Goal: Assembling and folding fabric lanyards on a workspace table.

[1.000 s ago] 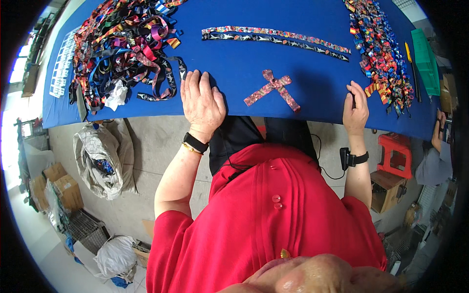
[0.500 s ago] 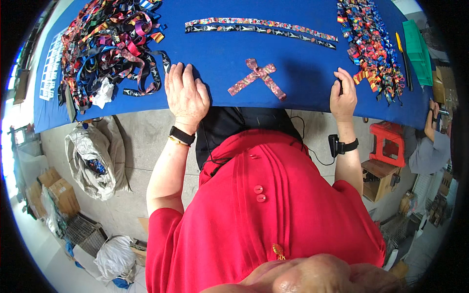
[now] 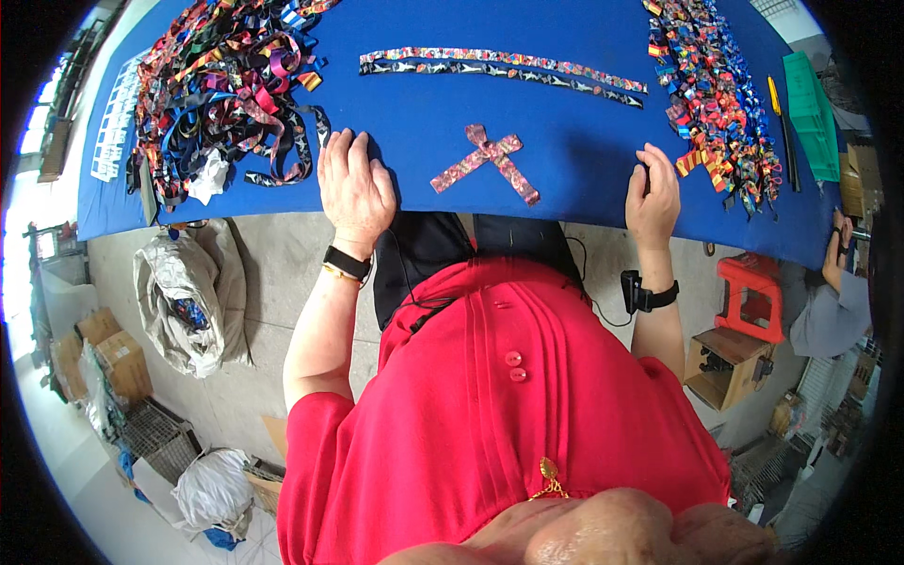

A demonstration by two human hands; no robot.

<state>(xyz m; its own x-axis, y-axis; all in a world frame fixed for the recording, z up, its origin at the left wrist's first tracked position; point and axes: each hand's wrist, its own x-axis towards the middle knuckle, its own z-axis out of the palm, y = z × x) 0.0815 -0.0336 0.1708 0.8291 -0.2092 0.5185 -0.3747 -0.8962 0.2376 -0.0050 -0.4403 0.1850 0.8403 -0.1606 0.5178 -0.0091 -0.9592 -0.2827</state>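
My left hand (image 3: 356,193) lies flat on the blue-covered table (image 3: 424,184) near its front edge, fingers stretched out and holding nothing. Farther right, my right hand (image 3: 653,202) rests at the same edge with loosely bent fingers and nothing visible in it. Between the hands, apart from both, is a pink patterned ribbon (image 3: 485,165) looped at the top with its two tails crossed. Beyond it two long straps lie side by side: a light multicoloured strap (image 3: 565,68) and a black strap with white figures (image 3: 565,84). A dark patterned strap end (image 3: 282,179) lies near my left fingers.
A tangled heap of colourful straps (image 3: 226,94) covers the table's left, with crumpled white paper (image 3: 208,177) on it. Bundled short straps (image 3: 716,113) lie right, beside a yellow-handled tool (image 3: 774,96) and green tray (image 3: 812,118). A sack (image 3: 193,301) and red stool (image 3: 750,297) stand below.
The whole view has shifted slightly, so the table sits a little lower in the picture. Both hands keep their places on the table, and the ribbon and straps lie as before.
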